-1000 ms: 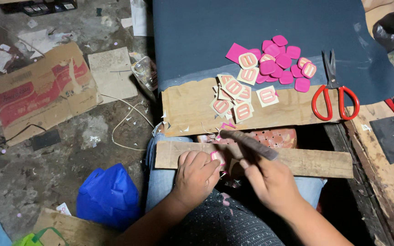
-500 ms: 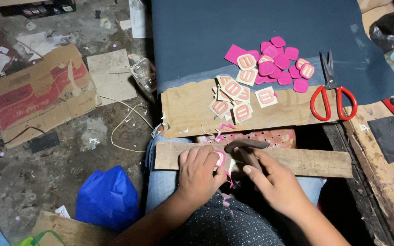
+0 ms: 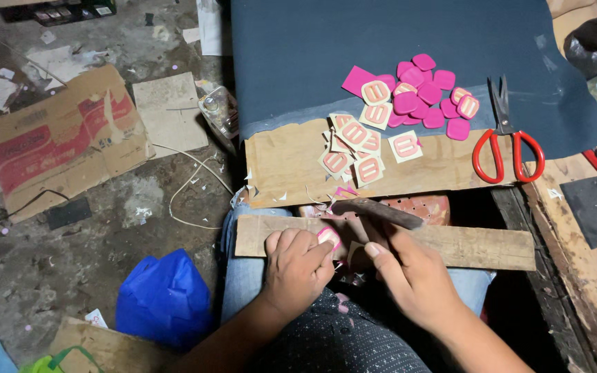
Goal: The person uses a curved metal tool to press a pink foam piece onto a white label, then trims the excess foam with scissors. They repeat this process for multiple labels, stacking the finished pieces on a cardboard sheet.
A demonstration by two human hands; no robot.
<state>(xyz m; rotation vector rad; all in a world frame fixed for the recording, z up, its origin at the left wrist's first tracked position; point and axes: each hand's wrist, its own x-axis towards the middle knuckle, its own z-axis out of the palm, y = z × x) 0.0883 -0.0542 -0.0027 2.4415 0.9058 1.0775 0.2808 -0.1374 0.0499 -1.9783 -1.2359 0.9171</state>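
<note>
Low in the frame's centre, the left hand (image 3: 297,266) was curled, its fingertips pinching a small pink patch (image 3: 328,237) down against the wooden plank (image 3: 464,245) across the lap. Just right of it, the right hand (image 3: 412,276) was closed around a dark flat blade (image 3: 374,209) angled above the plank. Red-handled scissors (image 3: 508,148) lay at the upper right.

A flattened brown carton (image 3: 63,148) printed with red lies far left on the floor. A plain cardboard sheet (image 3: 168,110) lies just right of it. Square cream labels (image 3: 354,148) with pink ovals lie centre, far of the hands. Pink rounded labels (image 3: 419,97) lie beyond them.
</note>
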